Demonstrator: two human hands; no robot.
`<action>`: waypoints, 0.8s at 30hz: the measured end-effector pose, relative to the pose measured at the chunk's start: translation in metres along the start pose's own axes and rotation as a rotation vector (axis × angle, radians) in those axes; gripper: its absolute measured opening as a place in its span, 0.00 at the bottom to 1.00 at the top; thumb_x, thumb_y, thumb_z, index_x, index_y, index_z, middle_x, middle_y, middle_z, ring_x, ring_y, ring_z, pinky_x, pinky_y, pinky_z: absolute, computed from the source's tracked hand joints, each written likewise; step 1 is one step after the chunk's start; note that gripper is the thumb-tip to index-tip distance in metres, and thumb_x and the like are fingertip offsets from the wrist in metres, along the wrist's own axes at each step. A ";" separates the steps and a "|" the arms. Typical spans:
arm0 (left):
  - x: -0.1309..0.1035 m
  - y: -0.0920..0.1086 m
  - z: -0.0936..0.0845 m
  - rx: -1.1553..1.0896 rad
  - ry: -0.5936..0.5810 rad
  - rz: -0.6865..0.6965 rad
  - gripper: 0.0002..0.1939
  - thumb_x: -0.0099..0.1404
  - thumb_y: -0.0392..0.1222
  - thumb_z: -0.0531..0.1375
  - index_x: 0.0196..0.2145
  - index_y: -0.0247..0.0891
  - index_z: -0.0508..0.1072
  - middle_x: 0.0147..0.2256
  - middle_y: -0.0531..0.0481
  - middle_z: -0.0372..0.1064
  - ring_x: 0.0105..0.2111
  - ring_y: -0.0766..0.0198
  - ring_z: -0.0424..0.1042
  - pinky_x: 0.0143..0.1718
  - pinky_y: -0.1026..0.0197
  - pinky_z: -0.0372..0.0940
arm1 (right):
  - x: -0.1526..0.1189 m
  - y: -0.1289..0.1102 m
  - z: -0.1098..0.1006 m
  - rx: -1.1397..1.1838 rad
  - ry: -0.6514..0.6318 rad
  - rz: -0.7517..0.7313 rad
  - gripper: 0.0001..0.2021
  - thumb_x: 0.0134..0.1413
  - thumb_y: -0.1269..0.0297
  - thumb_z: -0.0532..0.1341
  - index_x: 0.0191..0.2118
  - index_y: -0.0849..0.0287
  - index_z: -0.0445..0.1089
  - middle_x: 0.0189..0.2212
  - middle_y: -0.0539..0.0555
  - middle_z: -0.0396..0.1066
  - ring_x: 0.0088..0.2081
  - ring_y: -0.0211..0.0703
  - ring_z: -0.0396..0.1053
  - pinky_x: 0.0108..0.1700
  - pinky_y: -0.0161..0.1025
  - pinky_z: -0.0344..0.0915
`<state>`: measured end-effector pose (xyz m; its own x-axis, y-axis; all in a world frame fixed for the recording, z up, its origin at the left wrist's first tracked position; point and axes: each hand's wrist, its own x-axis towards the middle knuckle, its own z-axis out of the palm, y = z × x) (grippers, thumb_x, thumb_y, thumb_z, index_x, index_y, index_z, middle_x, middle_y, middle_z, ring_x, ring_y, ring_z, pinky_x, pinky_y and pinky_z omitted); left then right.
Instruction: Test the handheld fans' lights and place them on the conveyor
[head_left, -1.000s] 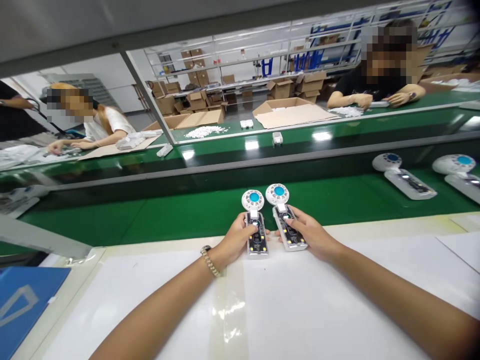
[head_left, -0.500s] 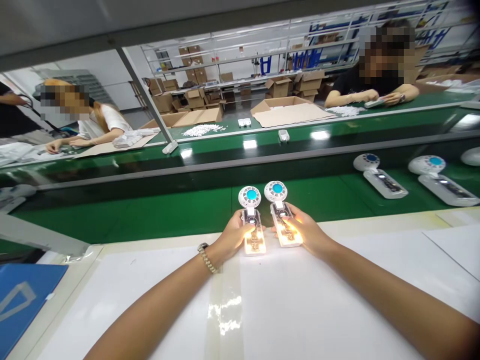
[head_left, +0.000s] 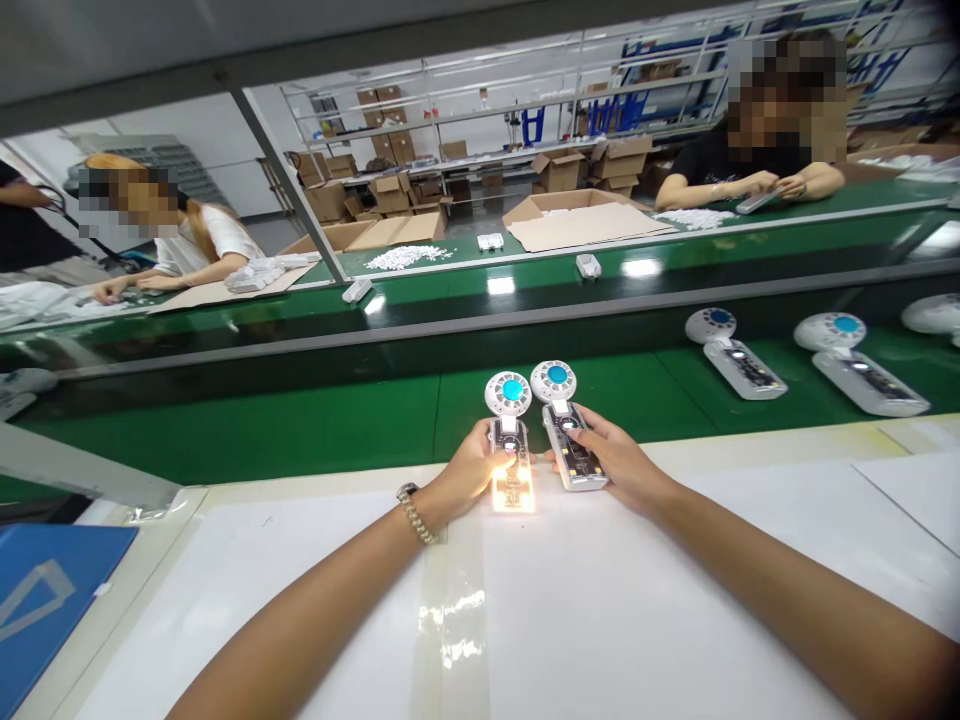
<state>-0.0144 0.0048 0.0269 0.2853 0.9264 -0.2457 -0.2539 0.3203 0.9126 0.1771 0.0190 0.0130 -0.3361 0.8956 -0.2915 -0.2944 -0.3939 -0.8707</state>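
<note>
My left hand (head_left: 472,468) is closed around a white handheld device with a round, blue-centred head (head_left: 513,490). Its clear body shows a circuit board and glows bright orange, and my thumb lies on its front. In my right hand (head_left: 621,460) is a second device of the same kind (head_left: 573,452), thumb over its front. That one shows its dark board with no strong glow. Both are held side by side, heads pointing away from me, above the near edge of the white worktop (head_left: 585,610). Fingers behind the bodies are mostly hidden.
Several similar devices (head_left: 870,380) lie on the green belt (head_left: 360,410) to the right. A blue board (head_left: 60,590) is at the left. Beyond, small white parts (head_left: 589,266) ride another belt, and two co-workers sit by cartons (head_left: 592,220) and white pieces.
The orange glow of the device in my right hand has gone out, while the left one shines brighter. Devices on the near belt shifted left; parts on the far belt shifted right.
</note>
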 end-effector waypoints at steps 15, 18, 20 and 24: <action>0.000 0.002 0.002 -0.051 -0.002 -0.049 0.20 0.51 0.32 0.60 0.41 0.35 0.57 0.32 0.46 0.68 0.32 0.56 0.73 0.37 0.52 0.66 | -0.001 0.000 0.002 -0.004 -0.048 -0.052 0.23 0.53 0.65 0.57 0.54 0.53 0.54 0.30 0.52 0.74 0.34 0.47 0.73 0.32 0.40 0.69; 0.000 0.002 0.001 -0.067 -0.004 -0.033 0.20 0.50 0.31 0.60 0.40 0.35 0.57 0.32 0.47 0.68 0.31 0.56 0.73 0.36 0.53 0.65 | -0.002 -0.002 0.005 -0.043 -0.014 -0.054 0.24 0.53 0.66 0.56 0.56 0.53 0.52 0.27 0.51 0.73 0.33 0.47 0.73 0.31 0.39 0.69; 0.000 0.001 0.000 -0.074 -0.015 -0.017 0.21 0.49 0.29 0.60 0.40 0.35 0.57 0.32 0.47 0.69 0.32 0.56 0.73 0.37 0.53 0.65 | -0.002 -0.003 0.005 -0.050 -0.003 -0.041 0.24 0.53 0.66 0.55 0.56 0.52 0.50 0.26 0.51 0.73 0.32 0.46 0.73 0.31 0.39 0.69; 0.000 0.001 -0.002 -0.056 -0.039 -0.017 0.23 0.47 0.29 0.60 0.41 0.34 0.58 0.32 0.44 0.70 0.33 0.55 0.73 0.39 0.51 0.64 | 0.000 0.001 0.001 -0.051 -0.124 -0.062 0.27 0.52 0.66 0.57 0.57 0.50 0.49 0.31 0.50 0.72 0.32 0.44 0.72 0.34 0.40 0.69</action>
<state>-0.0162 0.0059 0.0274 0.3254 0.9127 -0.2472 -0.3001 0.3476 0.8883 0.1766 0.0182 0.0128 -0.4273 0.8844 -0.1877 -0.2735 -0.3244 -0.9055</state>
